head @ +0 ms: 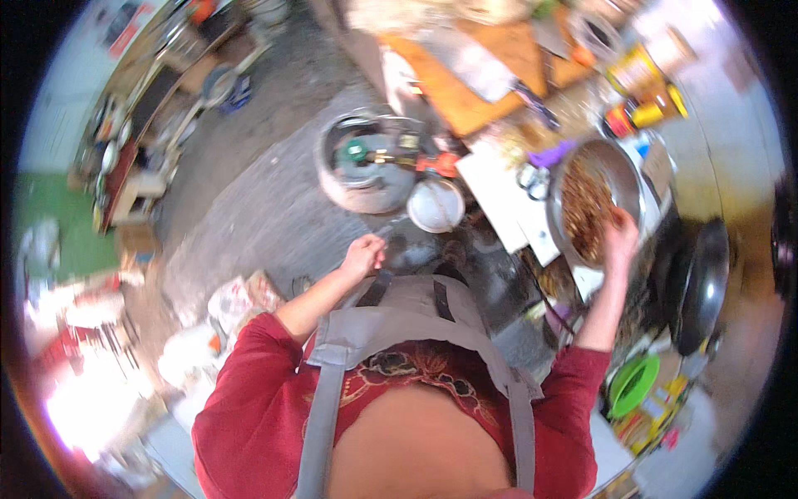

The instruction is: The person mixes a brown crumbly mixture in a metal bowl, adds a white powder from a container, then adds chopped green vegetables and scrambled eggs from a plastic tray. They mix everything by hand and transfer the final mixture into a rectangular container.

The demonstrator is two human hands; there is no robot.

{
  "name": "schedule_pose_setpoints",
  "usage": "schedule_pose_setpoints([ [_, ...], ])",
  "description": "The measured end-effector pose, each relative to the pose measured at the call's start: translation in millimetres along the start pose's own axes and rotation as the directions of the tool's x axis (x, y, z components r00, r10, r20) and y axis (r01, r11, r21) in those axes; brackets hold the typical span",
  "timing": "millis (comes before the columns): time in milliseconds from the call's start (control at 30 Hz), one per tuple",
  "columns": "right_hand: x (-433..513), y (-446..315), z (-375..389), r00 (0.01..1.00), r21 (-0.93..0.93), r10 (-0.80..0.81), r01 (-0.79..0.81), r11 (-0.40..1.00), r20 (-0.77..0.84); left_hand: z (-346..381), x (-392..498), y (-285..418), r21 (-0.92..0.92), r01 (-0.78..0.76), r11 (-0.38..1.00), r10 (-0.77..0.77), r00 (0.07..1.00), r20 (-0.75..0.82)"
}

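My right hand [621, 237] reaches over the rim of a metal bowl [625, 165], its bent fingers at a heap of brown shredded food [585, 206] inside. Blur hides whether the fingers grip any of it. Away from the bowl, my left hand [365, 256] hangs in front of the grey apron [399, 312] with its fingers curled in and nothing visible in them. White sheets or boards [505, 193] lie beside the bowl on the counter. Scissors [533, 182] and a purple item [553, 154] are close to the bowl's left side.
A cleaver [474, 65] lies on an orange cutting board [492, 115] beyond the bowl. Below stand a gas cylinder [343, 193] with a valve and a white-lidded container [436, 206]. A black wok [704, 287] and green basin [634, 385] are to the right.
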State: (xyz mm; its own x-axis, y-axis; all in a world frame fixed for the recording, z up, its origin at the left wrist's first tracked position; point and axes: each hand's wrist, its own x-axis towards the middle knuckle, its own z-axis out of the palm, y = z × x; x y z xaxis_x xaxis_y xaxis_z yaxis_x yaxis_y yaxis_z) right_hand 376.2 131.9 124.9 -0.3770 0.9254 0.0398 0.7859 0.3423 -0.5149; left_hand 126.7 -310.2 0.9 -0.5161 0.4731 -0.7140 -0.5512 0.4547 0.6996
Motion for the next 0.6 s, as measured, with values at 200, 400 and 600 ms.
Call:
schedule_pose_setpoints([
  [200, 8.1, 130.1, -17.4, 0.981, -0.327, 0.126, -0.072, 0.942, 0.146, 10.0, -88.3, -117.4, -0.141, 0.113, 0.984, -0.159, 0.911, -0.381],
  [400, -35.5, 52.0, 4.6, 0.912, -0.033, -0.399, 0.398, 0.917, -0.094, 21.5, -77.8, -117.6, -0.240, 0.045, 0.970, -0.145, 0.896, -0.420],
  [600, -51.4, -51.5, 69.8, 0.759, 0.167, -0.648, 0.649, 0.742, -0.067, 18.4, -24.4, -41.0, -0.197, -0.057, 0.979, -0.007, 0.950, -0.312],
])
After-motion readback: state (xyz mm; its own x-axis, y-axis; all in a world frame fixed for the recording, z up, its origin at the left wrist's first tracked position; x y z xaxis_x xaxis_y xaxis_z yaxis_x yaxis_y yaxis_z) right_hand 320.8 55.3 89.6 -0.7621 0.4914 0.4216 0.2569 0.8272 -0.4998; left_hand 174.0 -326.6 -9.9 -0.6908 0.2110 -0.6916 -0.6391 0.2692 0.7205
